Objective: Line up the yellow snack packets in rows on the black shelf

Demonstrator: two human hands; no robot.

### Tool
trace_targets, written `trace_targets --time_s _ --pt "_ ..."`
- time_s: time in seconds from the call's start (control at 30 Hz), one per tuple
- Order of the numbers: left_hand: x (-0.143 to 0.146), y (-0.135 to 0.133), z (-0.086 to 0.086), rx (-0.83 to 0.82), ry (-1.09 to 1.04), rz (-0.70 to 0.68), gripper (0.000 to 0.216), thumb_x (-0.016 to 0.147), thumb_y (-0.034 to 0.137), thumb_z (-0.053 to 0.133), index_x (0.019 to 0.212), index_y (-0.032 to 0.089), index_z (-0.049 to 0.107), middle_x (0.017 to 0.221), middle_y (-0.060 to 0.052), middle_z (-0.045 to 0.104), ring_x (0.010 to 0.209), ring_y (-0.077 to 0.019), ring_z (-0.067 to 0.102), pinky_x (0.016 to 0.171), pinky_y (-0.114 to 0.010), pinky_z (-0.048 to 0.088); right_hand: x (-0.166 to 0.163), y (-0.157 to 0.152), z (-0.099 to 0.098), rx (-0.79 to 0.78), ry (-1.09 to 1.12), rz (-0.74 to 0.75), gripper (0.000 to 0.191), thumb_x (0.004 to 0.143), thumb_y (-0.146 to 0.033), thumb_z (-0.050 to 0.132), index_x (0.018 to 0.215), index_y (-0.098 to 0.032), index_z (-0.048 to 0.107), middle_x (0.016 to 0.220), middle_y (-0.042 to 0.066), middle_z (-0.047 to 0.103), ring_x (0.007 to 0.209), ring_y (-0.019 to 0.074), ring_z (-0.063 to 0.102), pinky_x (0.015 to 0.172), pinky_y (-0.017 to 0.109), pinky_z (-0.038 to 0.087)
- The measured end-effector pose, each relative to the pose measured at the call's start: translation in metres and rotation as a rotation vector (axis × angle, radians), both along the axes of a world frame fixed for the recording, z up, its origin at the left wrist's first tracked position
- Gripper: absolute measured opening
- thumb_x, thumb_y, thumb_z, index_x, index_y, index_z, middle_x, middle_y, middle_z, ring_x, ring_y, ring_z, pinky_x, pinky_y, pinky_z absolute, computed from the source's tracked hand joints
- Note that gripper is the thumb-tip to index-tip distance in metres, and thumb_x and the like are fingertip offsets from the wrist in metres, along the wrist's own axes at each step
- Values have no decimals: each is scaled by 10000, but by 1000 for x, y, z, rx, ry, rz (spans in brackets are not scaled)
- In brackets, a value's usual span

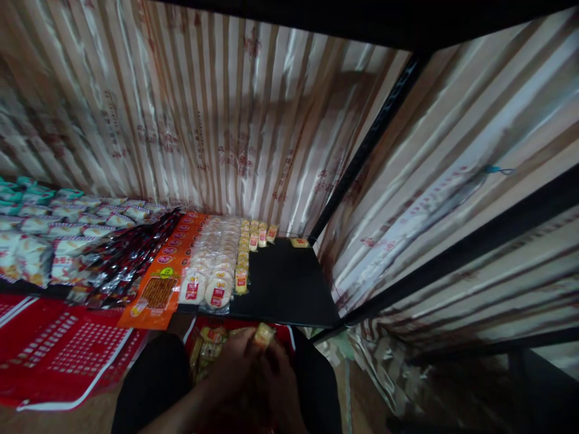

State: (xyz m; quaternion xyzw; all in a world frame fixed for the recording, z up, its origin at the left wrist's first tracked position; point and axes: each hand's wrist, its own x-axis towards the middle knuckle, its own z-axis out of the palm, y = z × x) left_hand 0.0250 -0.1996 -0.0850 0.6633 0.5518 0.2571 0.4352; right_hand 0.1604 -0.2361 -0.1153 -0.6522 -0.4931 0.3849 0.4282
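Low at the front centre, my left hand (pixel 233 360) and my right hand (pixel 278 377) come together above a red basket (pixel 293 339) between my knees. A small yellow snack packet (pixel 263 334) is at their fingertips, with the fingers of both hands closed against it. The dim light hides how each finger lies. More yellow snack packets (pixel 212 337) lie in the basket, partly covered by my left hand. On the black shelf (pixel 289 283) ahead, similar yellow packets (pixel 242 280) stand in short rows beside wrapped round white crackers (pixel 219 289).
Left along the shelf are an orange snack bag (pixel 158 289), dark shiny packets (pixel 122 259) and white packets (pixel 67 259). A single yellow packet (pixel 299 242) lies near the back corner. A second red basket (pixel 67 355) stands at left. A black post (pixel 366 144) and striped curtains (pixel 226 120) enclose the shelf.
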Motion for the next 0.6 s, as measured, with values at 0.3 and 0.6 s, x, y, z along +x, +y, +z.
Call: trace_targets --time_s 0.3,0.6 --pt "33 35 42 17 -48 109 325 789 239 438 1081 178 566 1025 -48 673 917 -162 620 834 -255 454 15 46 35 59 259 -35 404 679 -447 621 984 -182 614 918 77 699 838 210 664 755 308 538" --pt "72 83 39 131 -9 297 496 797 156 418 1283 64 451 1372 -155 448 1287 -199 392 1089 -296 288 33 136 27 162 199 -23 332 713 -397 581 958 -173 585 885 75 689 785 186 653 741 307 525"
